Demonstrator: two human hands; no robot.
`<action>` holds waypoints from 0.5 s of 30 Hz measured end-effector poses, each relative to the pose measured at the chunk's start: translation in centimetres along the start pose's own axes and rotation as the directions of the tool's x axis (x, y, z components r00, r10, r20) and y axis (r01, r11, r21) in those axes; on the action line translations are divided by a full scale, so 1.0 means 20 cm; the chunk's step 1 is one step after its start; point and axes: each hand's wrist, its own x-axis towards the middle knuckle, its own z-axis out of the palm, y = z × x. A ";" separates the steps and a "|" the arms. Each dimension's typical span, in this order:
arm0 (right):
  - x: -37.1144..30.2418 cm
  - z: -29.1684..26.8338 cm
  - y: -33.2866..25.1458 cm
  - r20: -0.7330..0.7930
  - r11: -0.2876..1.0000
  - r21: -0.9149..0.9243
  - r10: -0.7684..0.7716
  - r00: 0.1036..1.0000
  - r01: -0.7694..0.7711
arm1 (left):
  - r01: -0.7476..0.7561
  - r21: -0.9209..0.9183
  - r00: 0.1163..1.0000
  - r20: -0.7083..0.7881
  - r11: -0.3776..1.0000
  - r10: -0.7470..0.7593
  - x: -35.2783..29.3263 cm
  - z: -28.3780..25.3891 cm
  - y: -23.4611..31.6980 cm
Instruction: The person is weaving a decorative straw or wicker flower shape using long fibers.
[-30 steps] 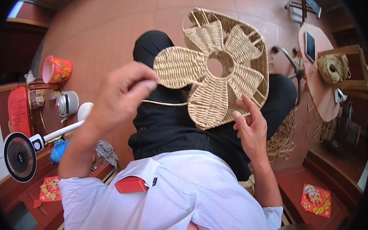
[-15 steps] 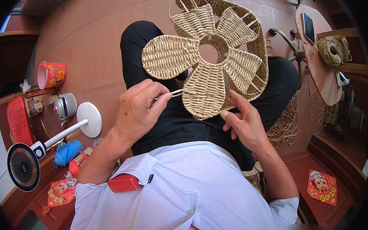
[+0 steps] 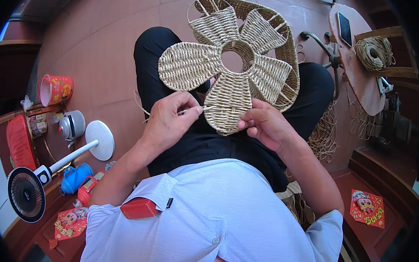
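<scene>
A flower-shaped woven straw piece [image 3: 228, 96] with a round hole in its middle lies over my lap. Two of its petals are fully rounded; others end in bare frame wires. My left hand [image 3: 169, 121] pinches a thin straw cord close against the left edge of the nearest petal. A loose length of that cord [image 3: 141, 105] sticks out beyond the back of this hand. On the petal's right edge, my right hand [image 3: 267, 127] grips with the thumb near the rim, some fingertips hidden. Behind the flower stands a curved woven band [image 3: 291, 49] joined to it.
To the right, a coil of straw cord [image 3: 375, 53] and a phone [image 3: 344, 29] rest near a stool's metal legs [image 3: 327, 49]. Tangled cord [image 3: 324, 138] lies on the floor. At left are a fan [image 3: 27, 194], a kettle [image 3: 72, 125] and a red bucket [image 3: 56, 90].
My left hand has drawn in to the petal's edge, and a cord length now shows behind it. My right thumb has come onto the petal's rim. The woven piece has shifted slightly left.
</scene>
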 end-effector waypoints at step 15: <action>0.03 0.01 0.02 -0.018 0.991 0.135 0.016 1.000 -0.014 | 0.129 -0.146 0.989 0.096 0.981 -0.116 0.07 0.02 -0.11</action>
